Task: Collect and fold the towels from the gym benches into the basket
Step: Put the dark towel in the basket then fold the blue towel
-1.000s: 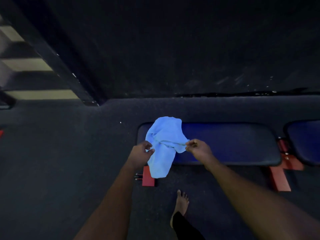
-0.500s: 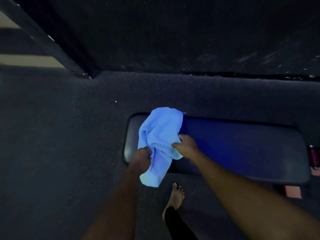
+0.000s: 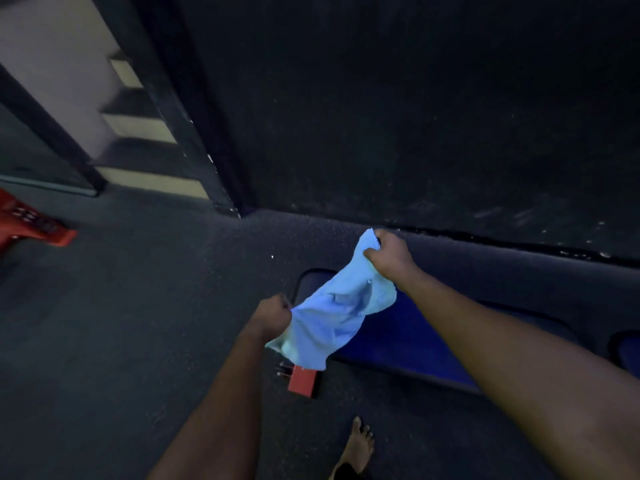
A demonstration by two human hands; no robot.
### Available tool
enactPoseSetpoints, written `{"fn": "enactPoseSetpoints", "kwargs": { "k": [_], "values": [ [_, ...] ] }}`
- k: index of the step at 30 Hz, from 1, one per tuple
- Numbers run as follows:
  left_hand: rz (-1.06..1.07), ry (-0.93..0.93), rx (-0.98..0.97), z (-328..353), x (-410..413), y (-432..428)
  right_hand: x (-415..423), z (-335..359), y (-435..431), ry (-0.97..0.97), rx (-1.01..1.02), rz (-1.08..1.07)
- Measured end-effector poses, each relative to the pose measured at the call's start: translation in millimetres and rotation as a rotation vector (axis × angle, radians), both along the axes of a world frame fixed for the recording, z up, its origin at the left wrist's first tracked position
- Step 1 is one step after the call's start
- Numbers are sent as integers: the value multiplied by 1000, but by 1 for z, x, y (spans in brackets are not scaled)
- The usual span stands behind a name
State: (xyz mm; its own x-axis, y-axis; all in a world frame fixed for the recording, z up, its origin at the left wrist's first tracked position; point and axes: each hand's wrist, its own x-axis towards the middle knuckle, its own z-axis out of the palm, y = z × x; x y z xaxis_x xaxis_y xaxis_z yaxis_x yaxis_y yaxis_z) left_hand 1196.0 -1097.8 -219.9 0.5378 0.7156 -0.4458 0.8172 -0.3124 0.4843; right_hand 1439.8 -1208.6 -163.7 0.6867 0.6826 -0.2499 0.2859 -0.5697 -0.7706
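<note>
The light blue towel (image 3: 337,317) hangs in the air above the near-left end of the blue padded surface (image 3: 408,341), stretched on a slant between two hands and lifted clear of the padding. The right hand (image 3: 389,252) has its grip closed tight on the towel's upper corner, up beyond the surface's far edge, close to the foot of the dark wall (image 3: 415,98). The left hand (image 3: 273,315) is lower and just off the surface's left end, its grip closed in a fist on the opposite edge of the cloth. Between the two hands the fabric sags and creases, and a loose flap droops below the left hand, dangling over the red foot (image 3: 302,381) of the surface's frame. That red foot stands on the dark speckled floor (image 3: 138,306) just under the surface's near-left corner. A bare foot (image 3: 358,445) is planted on the floor nearer than the surface. Off the surface's right end, the rounded edge of a second blue pad (image 3: 627,351) shows. Far out to the surface's left lies a red piece of equipment (image 3: 31,225), and beyond it pale steps (image 3: 138,128) rise beside a dark post.
</note>
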Motion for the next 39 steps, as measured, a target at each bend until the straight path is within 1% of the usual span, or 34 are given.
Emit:
{"fn": "enactPoseSetpoints", "kwargs": {
  "k": [4,6,7,8,9,10,11,12,13,14,15,16,17,18,20,21,23,25,28,30,32,34,36,39],
  "values": [
    [163,-105,124,68,-48,-4,-24,67,-11,-127,64,7],
    [184,-58,213,106,-76,-7,-39,100,-18,-174,134,67],
    [137,29,216,127,-89,-9,-49,117,-19,-197,168,113],
    [48,137,158,147,-103,-12,-59,135,-19,-219,199,174],
    [-36,231,56,168,-116,-16,-72,155,-18,-239,227,252],
    [-54,262,-72,189,-128,-22,-86,175,-15,-250,250,354],
    [-27,246,-157,209,-138,-28,-101,196,-12,-249,257,470],
    [20,166,-171,227,-145,-34,-117,215,-9,-249,255,589],
    [61,32,-94,241,-151,-35,-135,235,-5,-256,240,699],
    [92,-159,37,255,-155,-37,-152,253,-1,-275,224,797],
    [102,-362,115,272,-159,-41,-170,271,3,-305,213,884],
    [87,-543,88,288,-161,-45,-186,288,6,-336,207,952],
    [47,-682,15,301,-162,-50,-200,301,8,-371,199,1008],
    [11,-744,-9,316,-172,-55,-219,317,11,-400,197,1068],
    [-63,-710,-22,335,-178,-61,-234,330,17,-423,182,1135],
    [-73,-631,18,339,-185,-62,-241,335,18,-433,170,1170],
    [0,-488,95,342,-209,-64,-260,344,19,-464,177,1232],
    [72,-407,123,339,-231,-64,-273,352,22,-515,235,1222],
    [218,-372,283,337,-261,-62,-277,356,33,-638,294,1157],
    [300,-388,450,344,-276,-64,-274,355,41,-743,222,1136],
    [349,-422,576,356,-286,-68,-269,348,48,-803,144,1083],
    [371,-423,669,369,-294,-77,-264,340,54,-806,184,997],
    [412,-352,775,376,-306,-87,-262,337,61,-742,286,870],
    [546,-289,854,376,-330,-98,-265,342,67,-644,411,715]
  ]
}}
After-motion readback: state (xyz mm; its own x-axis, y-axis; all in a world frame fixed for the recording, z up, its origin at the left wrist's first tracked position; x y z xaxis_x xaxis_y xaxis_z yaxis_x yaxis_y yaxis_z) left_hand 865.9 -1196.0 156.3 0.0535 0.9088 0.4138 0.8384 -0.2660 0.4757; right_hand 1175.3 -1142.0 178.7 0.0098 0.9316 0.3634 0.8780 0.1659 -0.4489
